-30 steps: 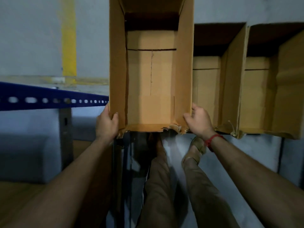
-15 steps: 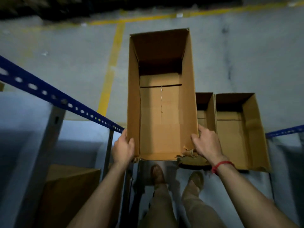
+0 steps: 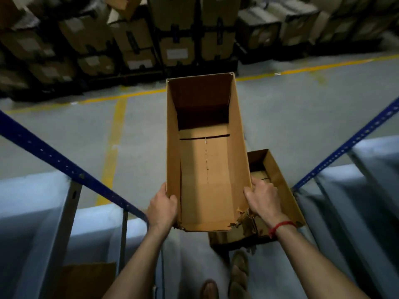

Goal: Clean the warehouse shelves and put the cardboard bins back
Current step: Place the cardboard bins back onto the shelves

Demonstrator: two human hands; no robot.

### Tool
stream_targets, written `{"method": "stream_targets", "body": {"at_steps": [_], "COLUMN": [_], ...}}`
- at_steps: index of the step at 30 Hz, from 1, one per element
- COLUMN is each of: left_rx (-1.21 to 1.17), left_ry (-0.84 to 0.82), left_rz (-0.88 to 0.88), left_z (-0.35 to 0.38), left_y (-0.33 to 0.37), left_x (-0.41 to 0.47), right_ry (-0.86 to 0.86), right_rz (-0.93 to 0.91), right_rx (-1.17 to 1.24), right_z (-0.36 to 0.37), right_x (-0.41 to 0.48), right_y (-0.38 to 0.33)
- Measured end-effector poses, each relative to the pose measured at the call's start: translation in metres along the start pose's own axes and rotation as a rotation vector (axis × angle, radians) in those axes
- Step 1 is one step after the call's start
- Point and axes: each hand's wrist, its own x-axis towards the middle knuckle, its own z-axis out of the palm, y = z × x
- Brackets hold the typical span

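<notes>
I hold a long, empty, open-topped cardboard bin (image 3: 205, 169) out in front of me, above the floor. My left hand (image 3: 163, 207) grips its left wall near the torn near end, thumb over the rim. My right hand (image 3: 262, 198) grips the right wall the same way; a red band is on that wrist. A second open cardboard bin (image 3: 275, 180) lies on the floor just right of and below the held one, partly hidden by it and by my right hand.
Blue perforated shelf beams run at left (image 3: 64, 167) and right (image 3: 349, 145), with pale shelf panels (image 3: 28, 203) under them. A cardboard piece (image 3: 86, 279) sits low on the left shelf. Yellow floor lines (image 3: 114, 143) cross the grey floor. Stacked cartons (image 3: 172, 33) line the far side.
The view has tilted up from the floor bins to the aisle and far cartons. The held bin has risen and moved away from the bins on the floor. Both hands keep their grip.
</notes>
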Motion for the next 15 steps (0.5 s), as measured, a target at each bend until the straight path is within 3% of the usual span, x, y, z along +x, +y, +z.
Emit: {"method": "stream_targets", "body": {"at_steps": [8,15], "left_rx": [-0.007,0.014], "left_ry": [-0.139,-0.263], "left_rz": [0.17,0.35], "left_z": [0.025,0.059], "left_y": [0.035,0.073], "left_x": [-0.038,-0.088], "right_ry": [0.158,0.217], "right_rz": [0.162,0.331], "right_rx": [-0.054,0.054], "right_z": [-0.05,-0.092], "right_x": [-0.062,-0.126], "right_y": [0.058,0.121]}}
